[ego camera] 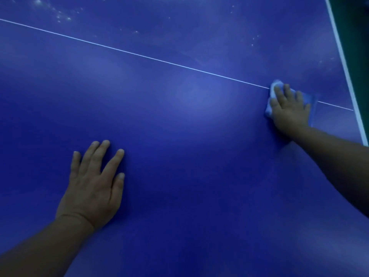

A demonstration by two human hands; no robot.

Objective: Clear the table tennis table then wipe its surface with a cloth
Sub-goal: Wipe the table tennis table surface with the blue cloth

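**Cloth flat on the centre line, near the table's right edge**

Your right hand lies with straight, spread fingers on top of the light blue cloth, pressing it onto the blue table tennis table; no finger curls round it. The cloth sits over the thin white centre line, close to the white edge band on the right. Your left hand rests palm-down and flat on the bare surface, well apart from the cloth, holding nothing. Pale specks dot the far part of the tabletop. Beyond the edge band, dark green floor shows.
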